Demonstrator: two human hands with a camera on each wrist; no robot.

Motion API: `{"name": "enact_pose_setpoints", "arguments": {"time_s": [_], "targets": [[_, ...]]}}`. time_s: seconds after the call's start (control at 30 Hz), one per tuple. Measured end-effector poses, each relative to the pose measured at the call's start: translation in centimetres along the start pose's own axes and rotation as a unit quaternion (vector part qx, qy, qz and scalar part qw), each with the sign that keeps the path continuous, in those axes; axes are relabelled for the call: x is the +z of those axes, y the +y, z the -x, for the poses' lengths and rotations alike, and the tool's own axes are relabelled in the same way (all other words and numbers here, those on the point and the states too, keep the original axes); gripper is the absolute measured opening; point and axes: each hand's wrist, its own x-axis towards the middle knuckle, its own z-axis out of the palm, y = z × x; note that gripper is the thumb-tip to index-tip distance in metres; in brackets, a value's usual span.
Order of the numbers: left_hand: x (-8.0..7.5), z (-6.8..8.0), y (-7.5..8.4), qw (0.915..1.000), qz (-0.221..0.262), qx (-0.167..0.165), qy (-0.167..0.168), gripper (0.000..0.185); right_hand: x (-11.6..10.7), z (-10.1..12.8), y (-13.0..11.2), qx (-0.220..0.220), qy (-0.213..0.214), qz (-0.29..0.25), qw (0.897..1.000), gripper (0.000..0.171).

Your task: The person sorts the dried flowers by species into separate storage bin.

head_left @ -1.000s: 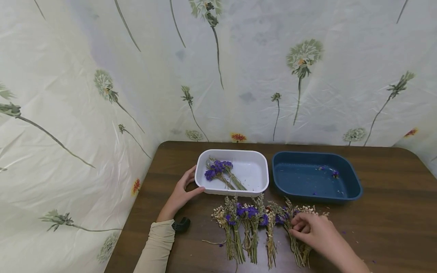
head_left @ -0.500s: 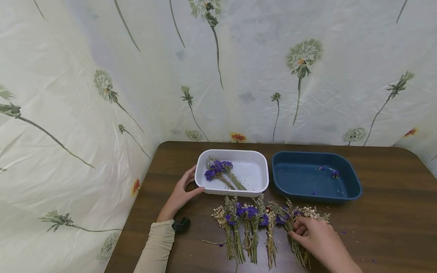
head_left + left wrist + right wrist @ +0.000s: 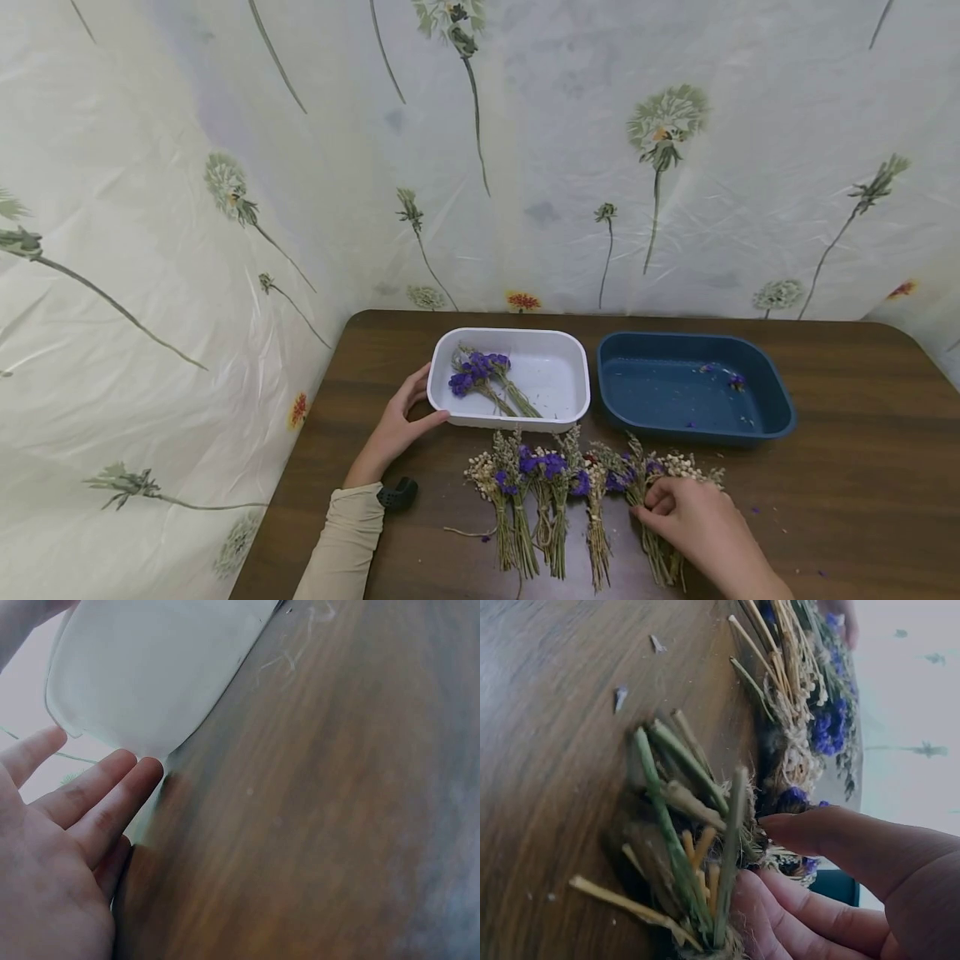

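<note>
My left hand [image 3: 397,423] rests against the left end of the white tray [image 3: 558,421], thumb at the near rim. Its fingers look straight in the left wrist view, tips at the tray's wall [image 3: 142,682]. Two purple dried flower bunches [image 3: 480,375] lie inside that tray. At the right end of a row of dried flower bunches, my right hand [image 3: 701,521] pinches a dried flower bunch [image 3: 651,546] near its twine tie. In the right wrist view, the thumb and fingers meet at the tie, and cut stems [image 3: 675,825] stick out toward the camera. The hand hides part of the bunch beside it.
More tied dried flower bunches [image 3: 555,517] lie side by side in front of the white tray. A blue tray [image 3: 667,429] with a few purple petals stands at the back right. Loose twine [image 3: 468,532] and petal crumbs lie on the brown table [image 3: 862,467]. Patterned cloth hangs behind.
My right hand has shifted slightly left and down onto the bunch, and its stems have moved a little. The left hand and both trays have stayed in place.
</note>
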Motion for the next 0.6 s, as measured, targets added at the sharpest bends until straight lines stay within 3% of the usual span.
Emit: {"name": "enact_pose_setpoints", "arguments": {"time_s": [0.6], "targets": [[-0.03, 0.07, 0.07, 1.0, 0.0, 0.001, -0.003, 0.086, -0.28, -0.13, 0.31, 0.01, 0.006, -0.024, 1.0, 0.015]]}}
